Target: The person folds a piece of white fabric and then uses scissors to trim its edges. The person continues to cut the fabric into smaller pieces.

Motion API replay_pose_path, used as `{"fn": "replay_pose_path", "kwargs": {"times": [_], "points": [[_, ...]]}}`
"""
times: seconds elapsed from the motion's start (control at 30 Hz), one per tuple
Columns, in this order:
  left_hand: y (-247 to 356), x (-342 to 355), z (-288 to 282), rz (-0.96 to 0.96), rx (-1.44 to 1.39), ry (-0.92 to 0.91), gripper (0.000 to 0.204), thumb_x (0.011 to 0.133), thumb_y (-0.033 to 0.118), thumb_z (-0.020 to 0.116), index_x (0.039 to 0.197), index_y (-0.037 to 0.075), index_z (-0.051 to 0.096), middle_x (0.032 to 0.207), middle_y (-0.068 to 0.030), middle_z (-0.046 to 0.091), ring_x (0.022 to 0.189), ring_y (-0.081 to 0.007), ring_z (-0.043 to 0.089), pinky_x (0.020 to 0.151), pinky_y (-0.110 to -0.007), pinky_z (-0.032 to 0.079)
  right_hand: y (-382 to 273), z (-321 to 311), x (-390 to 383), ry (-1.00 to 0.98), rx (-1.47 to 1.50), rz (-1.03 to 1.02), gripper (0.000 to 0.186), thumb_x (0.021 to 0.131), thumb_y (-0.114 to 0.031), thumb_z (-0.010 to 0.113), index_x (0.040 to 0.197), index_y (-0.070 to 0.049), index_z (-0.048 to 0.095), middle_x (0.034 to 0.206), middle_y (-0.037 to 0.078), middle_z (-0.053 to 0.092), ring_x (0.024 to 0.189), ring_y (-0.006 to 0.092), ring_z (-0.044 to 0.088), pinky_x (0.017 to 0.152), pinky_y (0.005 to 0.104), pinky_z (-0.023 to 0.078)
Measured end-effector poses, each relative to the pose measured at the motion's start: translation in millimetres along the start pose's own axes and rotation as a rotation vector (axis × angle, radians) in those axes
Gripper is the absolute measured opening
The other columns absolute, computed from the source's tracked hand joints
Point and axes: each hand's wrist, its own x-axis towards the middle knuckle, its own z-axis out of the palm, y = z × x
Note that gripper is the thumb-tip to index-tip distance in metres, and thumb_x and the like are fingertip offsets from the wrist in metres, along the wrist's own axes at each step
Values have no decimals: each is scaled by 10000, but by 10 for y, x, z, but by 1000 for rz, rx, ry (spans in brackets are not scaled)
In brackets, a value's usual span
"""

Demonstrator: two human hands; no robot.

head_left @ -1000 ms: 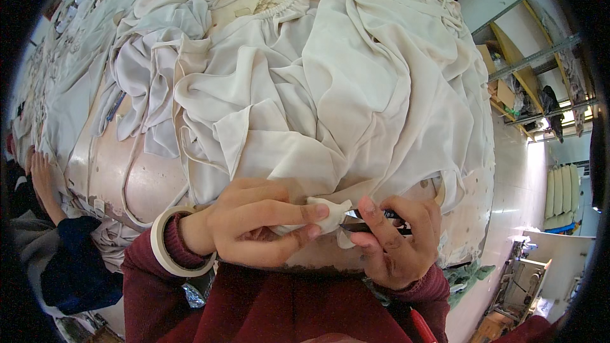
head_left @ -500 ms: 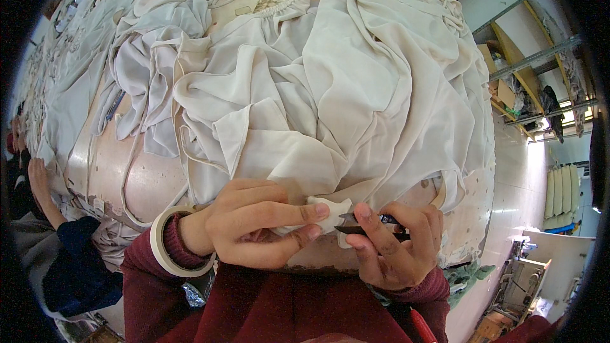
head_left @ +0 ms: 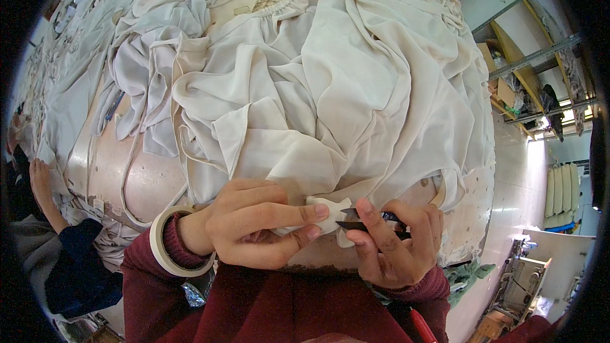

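Note:
Between thumb and forefinger, my left hand (head_left: 257, 223) pinches the edge of a cream fabric piece (head_left: 330, 208) at the near side of the table. A roll of pale tape (head_left: 166, 244) circles my left wrist. My right hand (head_left: 403, 241) grips small black thread snips (head_left: 356, 223), their two blades parted and pointing left at the fabric edge. The blade tips reach the pinched piece; whether they touch a thread is too small to tell. Beyond both hands, a large cream garment (head_left: 356, 89) lies in loose folds.
More pale cloth (head_left: 159, 57) is heaped across the worn table (head_left: 152, 171). A blue pen-like tool (head_left: 115, 105) lies at the left. Another person's hand (head_left: 42, 181) rests at the left table edge. Shelving (head_left: 521, 76) stands to the right, and a red pen-shaped thing (head_left: 422, 325) is near my right forearm.
The snips have shifted slightly right, and their blades are a little wider apart. My left hand keeps its pinch in the same spot.

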Motion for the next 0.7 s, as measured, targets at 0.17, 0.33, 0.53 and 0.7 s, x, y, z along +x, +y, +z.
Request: {"fn": "replay_pose_path", "kwargs": {"times": [0.17, 0.33, 0.53, 0.7], "points": [[-3, -2, 10, 0, 5, 7, 249, 696, -40, 765, 726, 54, 536, 1005, -172, 674, 491, -122, 491, 408, -235, 415, 43, 17, 45, 13, 332, 87, 502, 738, -328, 813, 1193, -153, 697, 841, 12, 592, 649, 158, 518, 570, 297, 420], [1, 0, 28, 14, 23, -24, 255, 702, -29, 760, 705, 64, 522, 987, -151, 673, 503, -123, 498, 423, -238, 432, 75, 21, 79, -44, 648, 144, 453, 685, -176, 859, 1098, -74, 701, 735, 25, 588, 555, 153, 523, 485, 275, 399], [1, -17, 106, 36, 13, -30, 268, 706, -23, 745, 690, 85, 500, 970, -123, 673, 535, -136, 514, 460, -258, 464, 81, 125, 69, -31, 613, 41, 342, 672, -131, 843, 969, -68, 686, 655, -4, 545, 507, 151, 519, 462, 278, 390], [16, -26, 137, 46, 45, -91, 265, 714, -11, 742, 686, 88, 498, 985, -130, 674, 537, -142, 523, 470, -264, 473, 72, 181, 91, 4, 564, -62, 181, 653, -21, 703, 819, -52, 636, 608, 29, 538, 471, 170, 476, 454, 292, 367]]}}
